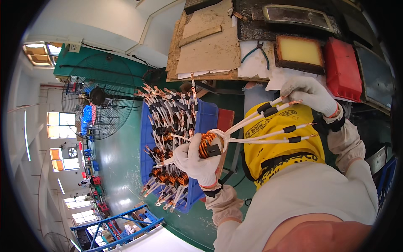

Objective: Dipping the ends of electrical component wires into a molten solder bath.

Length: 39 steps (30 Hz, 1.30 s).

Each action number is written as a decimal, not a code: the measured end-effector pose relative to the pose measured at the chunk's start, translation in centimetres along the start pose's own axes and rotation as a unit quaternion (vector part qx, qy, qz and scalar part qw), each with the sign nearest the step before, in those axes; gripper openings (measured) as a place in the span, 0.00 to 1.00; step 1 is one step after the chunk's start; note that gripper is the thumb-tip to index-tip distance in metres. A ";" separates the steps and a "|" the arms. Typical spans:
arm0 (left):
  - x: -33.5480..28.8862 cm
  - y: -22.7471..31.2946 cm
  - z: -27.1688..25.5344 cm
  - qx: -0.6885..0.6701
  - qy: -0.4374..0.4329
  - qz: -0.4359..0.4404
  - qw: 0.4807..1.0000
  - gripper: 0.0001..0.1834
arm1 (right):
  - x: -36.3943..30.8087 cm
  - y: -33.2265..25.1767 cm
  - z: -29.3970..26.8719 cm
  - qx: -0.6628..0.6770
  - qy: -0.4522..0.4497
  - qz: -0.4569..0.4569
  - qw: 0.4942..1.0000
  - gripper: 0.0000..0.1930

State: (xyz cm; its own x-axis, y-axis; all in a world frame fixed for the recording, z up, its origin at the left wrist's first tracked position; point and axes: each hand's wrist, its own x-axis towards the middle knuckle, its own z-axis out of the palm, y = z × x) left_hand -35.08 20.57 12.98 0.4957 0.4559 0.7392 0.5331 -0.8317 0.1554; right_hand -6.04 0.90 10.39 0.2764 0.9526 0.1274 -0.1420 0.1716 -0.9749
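My left hand (194, 161), in a white glove, grips a copper-wound coil (207, 143) above a blue crate. White sleeved leads (247, 124) run from the coil to the right, bearing black sleeves and copper ends. My gloved right hand (310, 94) pinches the ends of the upper leads near their copper lugs. Two lower leads (273, 141) stretch free across my yellow apron (289, 155). The blue crate (205, 111) is heaped with similar coils (171, 179) and lug-ended leads (168, 111).
Ahead, the workbench holds cardboard (205, 46), pliers (258, 53), a tray of yellowish solid (299, 50) and a red bin (342, 69). A large fan (98, 96) stands at left. A blue metal rack (117, 235) is at the lower left, on a green floor (126, 168).
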 end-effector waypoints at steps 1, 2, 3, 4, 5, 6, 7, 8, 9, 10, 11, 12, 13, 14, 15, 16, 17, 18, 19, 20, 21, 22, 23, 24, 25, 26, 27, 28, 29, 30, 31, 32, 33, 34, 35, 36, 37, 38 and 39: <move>-0.1 -0.1 0.1 0.001 0.001 -0.001 1.000 0.24 | 0.0 0.2 -0.1 0.000 -0.002 0.000 1.000 0.11; -0.2 -0.1 0.2 -0.009 0.006 -0.047 0.999 0.25 | 0.0 0.3 -0.1 0.007 -0.013 0.023 1.000 0.11; -0.4 -0.2 0.3 -0.023 0.012 -0.081 0.996 0.25 | 0.0 0.5 -0.1 0.030 -0.025 0.040 0.998 0.10; -0.4 -0.3 0.3 -0.018 0.013 -0.095 0.995 0.25 | -0.2 0.8 0.0 0.014 -0.027 0.046 0.998 0.10; -0.4 -0.4 0.4 -0.015 0.021 -0.121 0.992 0.24 | -0.5 1.0 0.3 -0.057 -0.040 0.074 0.995 0.11; -0.3 -0.5 0.5 -0.016 0.025 -0.154 0.988 0.24 | -0.6 1.1 0.4 -0.138 -0.045 0.120 0.982 0.12; -0.3 -0.6 0.5 -0.011 0.032 -0.149 0.988 0.24 | -0.4 1.3 0.4 -0.129 -0.053 0.101 0.985 0.12; -0.3 -0.6 0.4 0.014 0.022 -0.123 0.992 0.24 | -0.3 1.5 0.5 -0.100 -0.037 0.057 0.993 0.14; -0.2 -0.6 0.4 0.038 0.003 -0.104 0.994 0.23 | -0.2 1.6 0.5 -0.066 -0.013 0.030 0.997 0.16; -0.1 -0.6 0.4 0.038 0.009 -0.092 0.995 0.23 | -0.3 1.4 0.3 0.031 0.034 0.084 0.995 0.20; -0.1 -0.6 0.4 0.038 0.007 -0.089 0.995 0.23 | 0.0 1.4 0.2 0.033 0.030 0.069 0.997 0.20; -0.1 -0.5 0.5 0.036 0.000 -0.089 0.995 0.22 | 0.2 1.4 0.1 0.012 0.038 0.042 0.998 0.21; 0.0 -0.5 0.5 0.036 0.006 -0.083 0.996 0.22 | 0.4 1.4 0.0 -0.009 0.047 0.015 0.999 0.22; 0.0 -0.5 0.6 0.020 0.006 -0.094 0.995 0.22 | 0.3 1.3 0.1 -0.005 0.069 0.034 0.997 0.20; -0.1 -0.6 0.6 -0.001 0.001 -0.109 0.994 0.22 | 0.3 1.2 -0.1 -0.006 0.071 0.034 0.997 0.20; -0.1 -0.6 0.6 0.004 0.006 -0.106 0.994 0.22 | 0.4 1.1 -0.4 -0.029 0.089 0.042 0.995 0.19; -0.2 -0.6 0.5 -0.002 0.002 -0.111 0.994 0.21 | 0.4 1.0 -0.7 -0.050 0.118 0.064 0.990 0.18; -0.2 -0.7 0.5 -0.012 -0.008 -0.124 0.992 0.21 | 0.4 0.9 -0.9 -0.049 0.120 0.038 0.991 0.16; -0.2 -0.7 0.4 -0.007 -0.001 -0.116 0.993 0.21 | 0.3 0.9 -1.1 -0.052 0.111 0.032 0.992 0.16; -0.2 -0.7 0.5 0.000 -0.003 -0.109 0.994 0.21 | 0.2 0.8 -1.3 -0.039 0.111 0.035 0.992 0.16; -0.2 -0.7 0.5 0.007 -0.014 -0.107 0.994 0.21 | 0.1 0.7 -1.4 -0.028 0.127 0.058 0.990 0.16; -0.1 -0.7 0.4 0.008 -0.007 -0.101 0.995 0.21 | -0.1 0.6 -1.5 -0.050 0.130 0.056 0.989 0.15; 0.0 -0.7 0.4 0.013 -0.002 -0.101 0.995 0.21 | -0.2 0.5 -1.5 -0.048 0.118 0.045 0.991 0.15; 0.1 -0.7 0.5 0.013 -0.003 -0.103 0.995 0.20 | -0.4 0.3 -1.3 -0.062 0.132 0.040 0.989 0.14; 0.2 -0.6 0.5 0.018 0.004 -0.102 0.995 0.20 | -0.5 0.1 -1.1 -0.080 0.160 0.058 0.982 0.13; 0.3 -0.6 0.4 0.038 0.005 -0.103 0.994 0.19 | -0.7 -0.2 -0.9 -0.075 0.143 0.036 0.986 0.13; 0.4 -0.5 0.4 0.060 -0.001 -0.106 0.992 0.18 | -0.9 -0.6 -0.6 -0.193 0.130 0.004 0.973 0.12; 0.6 -0.5 0.5 0.062 0.007 -0.105 0.993 0.18 | -0.9 -0.9 -0.3 -0.303 0.123 -0.015 0.945 0.10; 0.7 -0.4 0.6 0.080 0.007 -0.087 0.993 0.19 | -0.7 -1.1 0.3 -0.305 0.110 -0.031 0.945 0.10; 0.8 -0.4 0.5 0.100 0.005 -0.070 0.993 0.19 | -0.5 -1.1 1.0 -0.399 0.093 -0.106 0.906 0.10; 0.8 -0.2 0.7 0.109 0.009 -0.067 0.992 0.19 | -0.2 -1.2 1.7 -0.483 0.080 -0.184 0.852 0.10; 0.8 0.0 0.8 0.110 0.004 -0.070 0.991 0.19 | -0.1 -1.3 2.3 -0.454 0.043 -0.151 0.877 0.12; 0.8 0.1 1.0 0.110 -0.007 -0.075 0.991 0.19 | 0.1 -1.2 3.1 -0.453 0.035 -0.156 0.877 0.12; 0.8 0.4 1.2 0.104 -0.007 -0.081 0.991 0.19 | 0.3 -1.0 3.8 -0.469 0.035 -0.171 0.866 0.11; 0.7 0.6 1.4 0.105 0.001 -0.082 0.991 0.19 | 0.5 -0.7 4.5 -0.486 0.041 -0.182 0.854 0.11; 0.7 0.8 1.5 0.108 -0.006 -0.076 0.991 0.19 | 0.7 -0.3 5.2 -0.516 0.044 -0.185 0.835 0.11; 0.7 1.0 1.6 0.110 -0.021 -0.074 0.991 0.20 | 1.0 0.2 5.8 -0.516 0.038 -0.186 0.835 0.11; 0.7 1.2 1.7 0.094 -0.025 -0.078 0.992 0.21 | 1.3 0.7 6.3 -0.547 0.034 -0.170 0.819 0.12; 0.7 1.3 1.8 0.097 -0.018 -0.076 0.992 0.21 | 1.5 1.2 6.6 -0.577 0.030 -0.154 0.802 0.13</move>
State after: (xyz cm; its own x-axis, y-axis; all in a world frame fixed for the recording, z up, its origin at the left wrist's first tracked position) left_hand -32.78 20.38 12.52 0.4220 0.5844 0.6932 0.7230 -0.6782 0.1316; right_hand -12.06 4.21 10.65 0.1788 0.8903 0.4188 0.9059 0.0170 -0.4231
